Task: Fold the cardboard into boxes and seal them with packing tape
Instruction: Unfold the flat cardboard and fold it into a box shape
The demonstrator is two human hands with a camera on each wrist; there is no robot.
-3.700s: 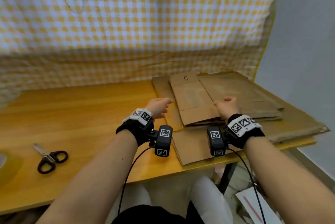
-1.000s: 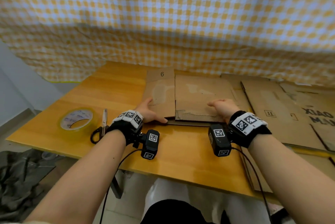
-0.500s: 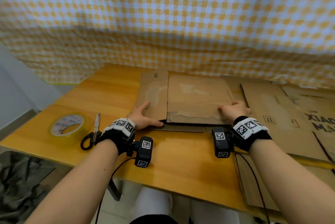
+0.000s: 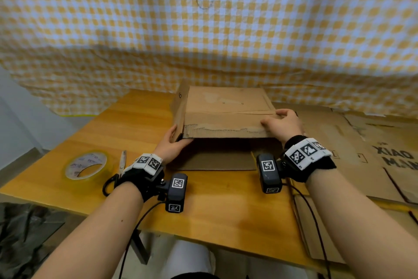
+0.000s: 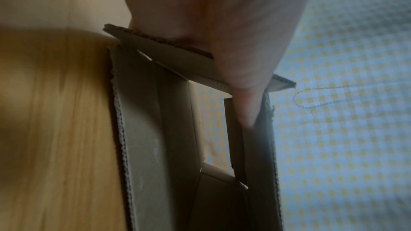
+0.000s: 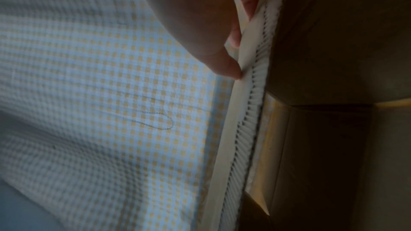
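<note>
A brown cardboard box (image 4: 226, 109), marked 6 on its left panel, stands half opened into a tube on the wooden table (image 4: 126, 129); its near end gapes toward me. My left hand (image 4: 174, 143) grips the box's near left corner, thumb inside the box (image 5: 244, 104). My right hand (image 4: 280, 122) holds the near right corner of the top panel, fingers curled over its torn edge (image 6: 244, 94). A roll of clear packing tape (image 4: 87, 165) lies at the left, beyond my left wrist.
Scissors (image 4: 121, 165) lie just right of the tape roll. Several flat cardboard sheets (image 4: 352, 143) cover the table's right side, one printed with letters. A yellow checked cloth (image 4: 203, 30) hangs behind the table. The table's front edge is close to my wrists.
The flattened box has been lifted and spread into an open tube. Both hands rose with its near corners; the left panel now stands upright.
</note>
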